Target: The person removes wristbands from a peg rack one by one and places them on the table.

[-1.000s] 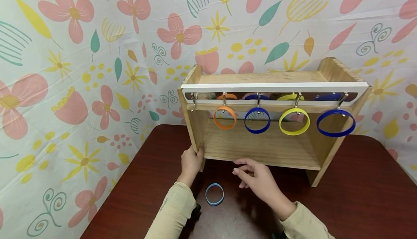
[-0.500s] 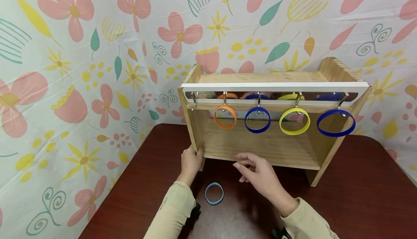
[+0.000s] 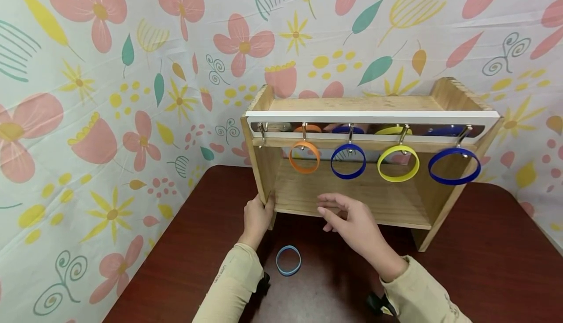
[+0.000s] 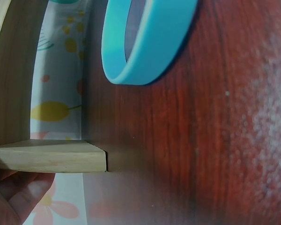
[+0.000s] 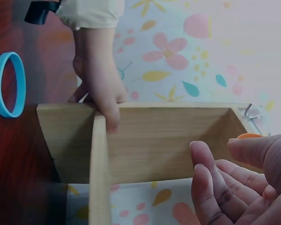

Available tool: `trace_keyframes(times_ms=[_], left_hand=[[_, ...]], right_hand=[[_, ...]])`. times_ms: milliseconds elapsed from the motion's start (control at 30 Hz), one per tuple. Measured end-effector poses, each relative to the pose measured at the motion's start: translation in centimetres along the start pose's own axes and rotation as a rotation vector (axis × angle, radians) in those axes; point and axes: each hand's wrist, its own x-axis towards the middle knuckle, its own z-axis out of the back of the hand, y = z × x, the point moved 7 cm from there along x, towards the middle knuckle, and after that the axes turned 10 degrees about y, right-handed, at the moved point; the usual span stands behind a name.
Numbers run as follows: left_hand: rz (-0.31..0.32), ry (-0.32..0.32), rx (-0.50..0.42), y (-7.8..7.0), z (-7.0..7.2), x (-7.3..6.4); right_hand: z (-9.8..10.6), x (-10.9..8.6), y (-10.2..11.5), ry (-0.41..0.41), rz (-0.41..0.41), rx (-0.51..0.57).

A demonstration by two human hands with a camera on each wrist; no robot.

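My left hand (image 3: 257, 218) grips the lower front edge of the left side panel of a wooden shelf (image 3: 352, 191); in the right wrist view its thumb lies over the panel's inner side. My right hand (image 3: 354, 223) hovers in front of the lower board with loosely bent fingers, thumb and fingertips apart, holding nothing. A light blue silicone wristband (image 3: 288, 273) stands on its edge on the table between my forearms. From hooks on the shelf's front rail hang an orange wristband (image 3: 305, 171), a blue wristband (image 3: 348, 177), a yellow wristband (image 3: 398, 180) and another blue wristband (image 3: 453, 182).
At the far left of the rail is a metal hook (image 3: 262, 137) with no wristband on it. A white-edged strip (image 3: 374, 114) runs along the shelf front. The dark red-brown table (image 3: 184, 254) meets a flowered cloth backdrop (image 3: 176, 69) behind and to the left.
My right hand has risen slightly toward the shelf, its fingers still loosely bent. My left hand keeps its grip on the panel. The wristbands stay where they were.
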Motion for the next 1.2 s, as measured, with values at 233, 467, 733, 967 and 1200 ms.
trace_keyframes(times_ms=[233, 467, 733, 967, 1200], left_hand=[[0.001, -0.001, 0.000, 0.1, 0.0, 0.0], [-0.004, -0.007, 0.004, 0.0, 0.1, 0.1], [-0.008, 0.001, 0.000, -0.1, 0.1, 0.0], [-0.029, -0.005, -0.003, -0.2, 0.1, 0.0], [-0.050, -0.011, -0.011, -0.2, -0.1, 0.0]], right_hand=[[0.5, 0.5, 1.3, -0.018, 0.043, -0.052], [0.9, 1.1, 1.6, -0.028, 0.040, -0.065], [1.7, 1.6, 2.2, -0.027, 0.044, -0.011], [1.7, 1.9, 3.1, -0.028, 0.067, -0.016], [1.5, 2.2, 3.5, -0.020, 0.073, 0.013]])
